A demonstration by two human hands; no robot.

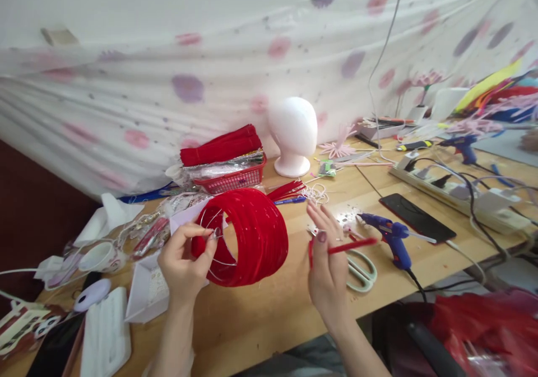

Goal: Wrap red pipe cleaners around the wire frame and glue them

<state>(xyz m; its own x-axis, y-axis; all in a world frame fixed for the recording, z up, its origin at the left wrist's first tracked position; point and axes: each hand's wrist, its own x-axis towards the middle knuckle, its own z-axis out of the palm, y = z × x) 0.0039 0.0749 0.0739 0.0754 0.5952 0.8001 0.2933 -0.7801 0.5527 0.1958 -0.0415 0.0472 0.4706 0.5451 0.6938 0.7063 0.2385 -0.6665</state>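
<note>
My left hand (185, 262) pinches the wire rim of a red lantern frame (247, 237), a wire drum wrapped in fuzzy red pipe cleaners, lying on its side on the wooden table (260, 315). My right hand (325, 259) holds a single red pipe cleaner (351, 246) that sticks out to the right, just right of the lantern. Pale green scissors (361, 270) lie under and beside that hand. A blue glue gun (390, 237) rests on the table a little further right.
A red basket (231, 178) with red pipe cleaner bundles and a white foam head (294, 133) stand behind. A black phone (416, 217), a power strip (458, 189) with cables, a second glue gun (462, 144), a white box (147, 287) and clutter at left surround the spot.
</note>
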